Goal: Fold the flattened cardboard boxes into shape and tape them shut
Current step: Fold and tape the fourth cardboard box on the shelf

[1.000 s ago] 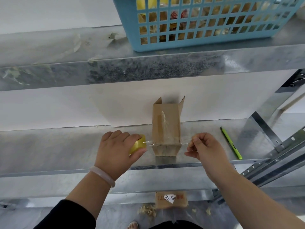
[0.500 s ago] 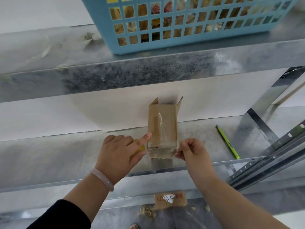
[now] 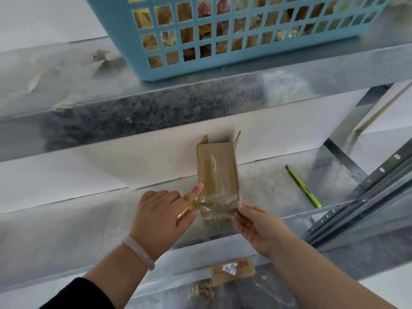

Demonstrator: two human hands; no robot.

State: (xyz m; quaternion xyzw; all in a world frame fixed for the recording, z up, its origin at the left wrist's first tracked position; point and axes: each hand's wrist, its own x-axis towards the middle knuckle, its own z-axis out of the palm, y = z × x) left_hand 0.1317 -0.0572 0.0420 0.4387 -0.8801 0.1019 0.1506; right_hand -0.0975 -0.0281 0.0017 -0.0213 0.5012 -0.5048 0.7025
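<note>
Brown cardboard box (image 3: 217, 175), clear-taped, upright

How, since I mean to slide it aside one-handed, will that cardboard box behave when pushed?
The cardboard box stands tall and narrow on the metal shelf, so a high push would probably tip it. Open top flaps suggest it is light. The glossy clear tape near its base may feel slick.
</note>
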